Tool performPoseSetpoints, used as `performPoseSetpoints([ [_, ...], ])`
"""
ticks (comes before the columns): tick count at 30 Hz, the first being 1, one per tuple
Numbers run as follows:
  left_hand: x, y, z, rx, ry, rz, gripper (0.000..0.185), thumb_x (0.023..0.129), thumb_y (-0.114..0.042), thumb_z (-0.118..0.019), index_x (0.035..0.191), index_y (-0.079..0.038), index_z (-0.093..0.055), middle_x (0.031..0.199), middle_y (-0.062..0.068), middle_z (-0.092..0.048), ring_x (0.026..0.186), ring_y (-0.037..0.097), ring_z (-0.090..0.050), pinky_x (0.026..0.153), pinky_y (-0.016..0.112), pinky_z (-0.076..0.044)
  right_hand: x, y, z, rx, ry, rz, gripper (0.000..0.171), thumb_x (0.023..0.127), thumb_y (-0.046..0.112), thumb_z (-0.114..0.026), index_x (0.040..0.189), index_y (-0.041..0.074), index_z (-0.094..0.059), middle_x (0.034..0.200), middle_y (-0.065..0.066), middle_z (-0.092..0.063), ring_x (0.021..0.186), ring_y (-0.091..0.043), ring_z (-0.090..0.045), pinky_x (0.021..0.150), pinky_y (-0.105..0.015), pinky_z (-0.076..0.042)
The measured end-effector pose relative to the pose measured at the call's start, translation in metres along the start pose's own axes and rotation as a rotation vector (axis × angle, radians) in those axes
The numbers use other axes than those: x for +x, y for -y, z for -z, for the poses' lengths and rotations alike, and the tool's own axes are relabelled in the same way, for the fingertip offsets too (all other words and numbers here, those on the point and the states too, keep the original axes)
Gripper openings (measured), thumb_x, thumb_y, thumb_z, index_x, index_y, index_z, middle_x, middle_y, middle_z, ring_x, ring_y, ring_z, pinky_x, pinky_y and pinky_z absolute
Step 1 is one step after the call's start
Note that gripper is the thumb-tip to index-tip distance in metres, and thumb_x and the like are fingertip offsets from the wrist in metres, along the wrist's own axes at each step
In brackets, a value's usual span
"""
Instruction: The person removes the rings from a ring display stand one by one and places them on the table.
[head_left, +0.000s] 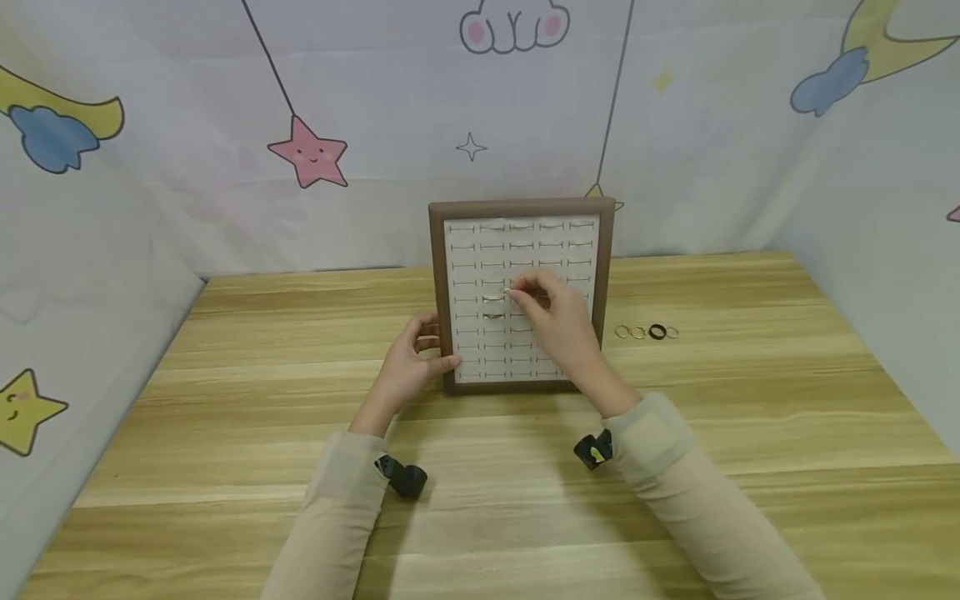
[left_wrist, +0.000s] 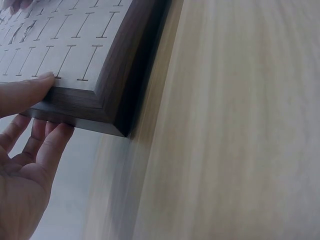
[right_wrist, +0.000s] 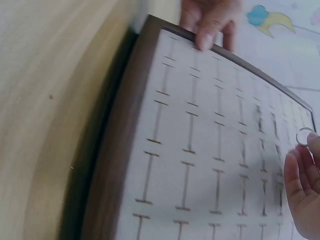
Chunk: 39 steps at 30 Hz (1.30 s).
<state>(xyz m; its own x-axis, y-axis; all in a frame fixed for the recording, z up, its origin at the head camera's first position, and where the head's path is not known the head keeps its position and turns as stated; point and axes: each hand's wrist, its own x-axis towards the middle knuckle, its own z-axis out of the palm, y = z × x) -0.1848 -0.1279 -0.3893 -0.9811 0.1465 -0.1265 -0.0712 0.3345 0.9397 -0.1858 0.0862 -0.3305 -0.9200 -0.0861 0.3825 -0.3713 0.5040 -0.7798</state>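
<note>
A ring display board (head_left: 468,346) with a brown wooden frame and a pale slotted face stands upright on the table. My left hand (head_left: 405,362) grips its left edge, thumb on the front and fingers behind, as the left wrist view also shows of the hand (left_wrist: 30,155). In front of the slots my right hand (head_left: 558,321) pinches a thin ring (right_wrist: 303,136) between thumb and fingertips. Two rings, a light one (head_left: 492,298) and a darker one (head_left: 492,316), sit in slots left of those fingertips. Part of the board is hidden behind the right hand.
Right of the board, several rings lie in a row on the wooden table (head_left: 750,400): gold ones (head_left: 637,337), a black one (head_left: 657,332) and a silver one (head_left: 672,337). A patterned cloth (head_left: 390,100) hangs behind the table.
</note>
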Motion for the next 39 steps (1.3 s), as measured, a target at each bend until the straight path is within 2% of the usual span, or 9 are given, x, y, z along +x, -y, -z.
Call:
performPoseSetpoints([
  [3, 0.000, 0.001, 0.000, 0.001, 0.001, 0.000, 0.070, 0.083, -0.004, -0.071, 0.143, -0.008, -0.035, 0.139, 0.018, -0.044, 0.130, 0.036, -0.046, 0.105, 0.047, -0.045, 0.003, -0.002, 0.010, 0.076, -0.051, -0.056, 0.016, 0.092, 0.015, -0.063, 0.099, 0.001, -0.065, 0.096, -0.014, -0.069, 0.082, -0.014, -0.062, 0.070, -0.014, -0.049],
  [7, 0.000, 0.001, 0.001, -0.001, 0.001, 0.003, 0.071, 0.082, -0.004, -0.071, 0.143, -0.008, -0.034, 0.139, 0.018, -0.044, 0.130, 0.036, -0.045, 0.105, 0.048, -0.045, 0.007, -0.007, 0.024, 0.177, -0.123, -0.089, 0.018, 0.091, 0.010, -0.064, 0.102, -0.003, -0.064, 0.096, -0.014, -0.068, 0.075, -0.004, -0.058, 0.066, -0.010, -0.048],
  [13, -0.001, 0.000, 0.001, 0.003, -0.004, 0.005, 0.072, 0.083, -0.004, -0.071, 0.144, -0.009, -0.034, 0.139, 0.017, -0.044, 0.130, 0.036, -0.046, 0.105, 0.047, -0.045, 0.010, -0.016, 0.050, 0.255, -0.231, -0.122, 0.021, 0.091, 0.011, -0.064, 0.106, -0.004, -0.064, 0.087, 0.009, -0.064, 0.072, 0.001, -0.058, 0.067, -0.010, -0.050],
  [17, -0.001, 0.000, 0.001, -0.003, -0.001, 0.004, 0.071, 0.083, -0.004, -0.071, 0.143, -0.009, -0.035, 0.139, 0.016, -0.044, 0.130, 0.035, -0.046, 0.105, 0.047, -0.045, 0.012, -0.025, 0.067, 0.289, -0.310, -0.139, 0.021, 0.091, 0.012, -0.064, 0.104, -0.004, -0.065, 0.083, 0.014, -0.064, 0.072, 0.001, -0.059, 0.068, -0.011, -0.052],
  [23, -0.001, 0.000, 0.001, -0.009, 0.002, 0.004, 0.071, 0.083, -0.003, -0.071, 0.143, -0.010, -0.034, 0.139, 0.016, -0.044, 0.130, 0.034, -0.046, 0.105, 0.047, -0.045, 0.014, -0.051, 0.093, 0.265, -0.387, -0.206, 0.004, 0.092, 0.012, -0.063, 0.094, 0.015, -0.064, 0.081, 0.015, -0.061, 0.073, 0.001, -0.060, 0.068, -0.010, -0.052],
  [26, -0.002, 0.000, 0.001, -0.005, 0.002, 0.005, 0.071, 0.083, -0.004, -0.071, 0.143, -0.009, -0.034, 0.139, 0.016, -0.044, 0.130, 0.035, -0.046, 0.105, 0.047, -0.044, 0.013, -0.068, 0.103, 0.198, -0.381, -0.262, 0.004, 0.092, 0.014, -0.063, 0.095, 0.013, -0.065, 0.079, 0.018, -0.060, 0.073, 0.003, -0.059, 0.067, -0.009, -0.051],
  [33, 0.000, 0.000, 0.000, -0.001, 0.006, 0.000, 0.071, 0.084, -0.005, -0.070, 0.144, -0.008, -0.033, 0.140, 0.017, -0.043, 0.130, 0.036, -0.045, 0.105, 0.047, -0.044, 0.003, -0.102, 0.121, -0.040, -0.268, -0.383, 0.032, 0.095, 0.022, -0.058, 0.112, -0.003, -0.064, 0.072, 0.027, -0.053, 0.066, 0.011, -0.054, 0.063, -0.005, -0.048],
  [35, 0.000, 0.001, 0.000, -0.005, 0.005, 0.003, 0.070, 0.084, -0.005, -0.071, 0.143, -0.009, -0.034, 0.140, 0.016, -0.043, 0.130, 0.035, -0.045, 0.105, 0.047, -0.044, -0.001, -0.109, 0.125, -0.092, -0.225, -0.411, 0.034, 0.095, 0.023, -0.056, 0.114, -0.005, -0.064, 0.077, 0.019, -0.058, 0.064, 0.012, -0.053, 0.061, -0.005, -0.048],
  [39, 0.001, 0.001, 0.000, -0.003, 0.006, -0.001, 0.070, 0.084, -0.005, -0.071, 0.143, -0.008, -0.034, 0.140, 0.016, -0.043, 0.130, 0.035, -0.046, 0.106, 0.046, -0.044, -0.007, -0.122, 0.132, -0.161, -0.125, -0.492, 0.037, 0.096, 0.021, -0.054, 0.119, -0.007, -0.061, 0.101, -0.015, -0.067, 0.062, 0.013, -0.051, 0.060, -0.007, -0.049],
])
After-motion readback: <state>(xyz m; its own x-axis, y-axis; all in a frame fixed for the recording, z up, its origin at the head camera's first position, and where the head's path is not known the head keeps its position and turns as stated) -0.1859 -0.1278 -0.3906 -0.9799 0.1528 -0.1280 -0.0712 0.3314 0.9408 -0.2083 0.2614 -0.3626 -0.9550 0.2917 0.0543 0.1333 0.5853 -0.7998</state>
